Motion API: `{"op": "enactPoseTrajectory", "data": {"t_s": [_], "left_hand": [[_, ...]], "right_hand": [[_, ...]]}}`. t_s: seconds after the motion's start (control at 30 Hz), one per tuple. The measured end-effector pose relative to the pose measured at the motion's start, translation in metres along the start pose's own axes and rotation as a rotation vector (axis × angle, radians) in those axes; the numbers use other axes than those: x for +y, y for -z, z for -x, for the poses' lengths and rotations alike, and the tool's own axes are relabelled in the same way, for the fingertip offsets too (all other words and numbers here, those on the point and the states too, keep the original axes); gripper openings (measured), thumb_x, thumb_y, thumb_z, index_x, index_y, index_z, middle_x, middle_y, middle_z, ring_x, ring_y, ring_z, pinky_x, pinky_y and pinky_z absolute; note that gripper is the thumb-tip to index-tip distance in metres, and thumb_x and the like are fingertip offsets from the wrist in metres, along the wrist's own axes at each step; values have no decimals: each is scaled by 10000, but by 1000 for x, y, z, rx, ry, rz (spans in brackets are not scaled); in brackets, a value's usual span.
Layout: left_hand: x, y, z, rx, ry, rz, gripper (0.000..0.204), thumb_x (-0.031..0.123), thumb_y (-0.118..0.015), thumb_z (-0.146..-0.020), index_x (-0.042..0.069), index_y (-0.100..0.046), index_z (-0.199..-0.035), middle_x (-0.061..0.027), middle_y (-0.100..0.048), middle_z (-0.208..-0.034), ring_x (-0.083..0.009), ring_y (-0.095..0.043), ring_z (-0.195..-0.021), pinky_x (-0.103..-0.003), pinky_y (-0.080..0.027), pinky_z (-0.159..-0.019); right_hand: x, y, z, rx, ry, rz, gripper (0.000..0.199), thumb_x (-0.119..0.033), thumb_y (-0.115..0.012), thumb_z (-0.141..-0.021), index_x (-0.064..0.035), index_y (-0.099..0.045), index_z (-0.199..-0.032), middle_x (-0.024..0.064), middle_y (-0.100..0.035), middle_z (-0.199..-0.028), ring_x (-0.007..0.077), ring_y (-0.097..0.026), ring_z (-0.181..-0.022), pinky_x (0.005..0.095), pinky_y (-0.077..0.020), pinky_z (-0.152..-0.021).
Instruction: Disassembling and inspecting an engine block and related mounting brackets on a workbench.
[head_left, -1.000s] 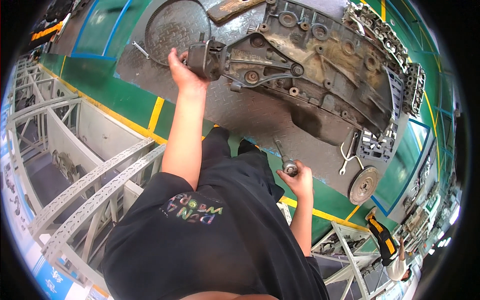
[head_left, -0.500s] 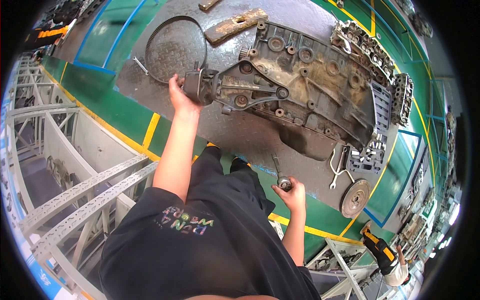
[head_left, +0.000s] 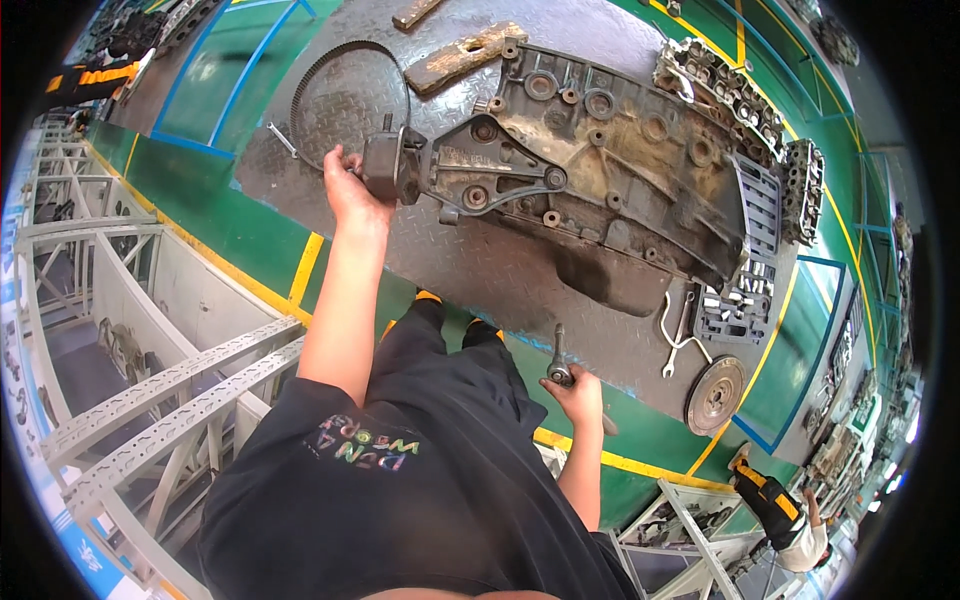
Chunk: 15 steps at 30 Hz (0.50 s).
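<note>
A brown, dirty engine block [head_left: 640, 190] lies on its side on a steel checker-plate surface. At its left end a triangular engine mount bracket [head_left: 490, 172] is attached, ending in a dark, blocky engine mount [head_left: 380, 168]. My left hand [head_left: 355, 195] is closed around the mount's left side, fingertips curled behind it. Close to my body, short of the block, my right hand [head_left: 580, 398] grips a ratchet wrench [head_left: 560, 373] by its head end. A socket extension [head_left: 559, 338] points away from me, and part of the handle shows beyond the hand.
A toothed belt [head_left: 297, 110], a small wrench [head_left: 282, 140] and wooden blocks [head_left: 462, 58] lie beyond the mount. Right of the block are a socket case [head_left: 735, 318], a round plate [head_left: 715, 396] and cylinder heads [head_left: 803, 190]. Another person [head_left: 775, 500] is at lower right.
The ratchet wrench has turned in my right hand, so its extension points more directly away and the handle shows below. My left hand keeps its hold on the mount. The view has shifted slightly.
</note>
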<state>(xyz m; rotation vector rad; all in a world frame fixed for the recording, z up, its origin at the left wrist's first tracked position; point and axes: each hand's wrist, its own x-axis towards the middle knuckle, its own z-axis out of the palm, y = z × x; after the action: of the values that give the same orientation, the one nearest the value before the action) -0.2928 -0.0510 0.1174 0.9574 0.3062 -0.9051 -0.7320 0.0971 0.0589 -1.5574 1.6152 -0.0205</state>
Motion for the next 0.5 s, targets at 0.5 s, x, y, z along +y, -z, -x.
{"op": "enactPoseTrajectory", "data": {"t_s": [0.5], "left_hand": [[-9,12,-17,-16,0,-3,278,387,-565,-890,164,-453,-768,-36,-569,-766,-242,-629,-768,-462,-534,-707]], "right_hand": [[1,-5,-3,-59,-56,-9,416,-316,-874,-647,-6,-685,-849,184,-678,-744,339,-675,-710,402,-518,-675]]}}
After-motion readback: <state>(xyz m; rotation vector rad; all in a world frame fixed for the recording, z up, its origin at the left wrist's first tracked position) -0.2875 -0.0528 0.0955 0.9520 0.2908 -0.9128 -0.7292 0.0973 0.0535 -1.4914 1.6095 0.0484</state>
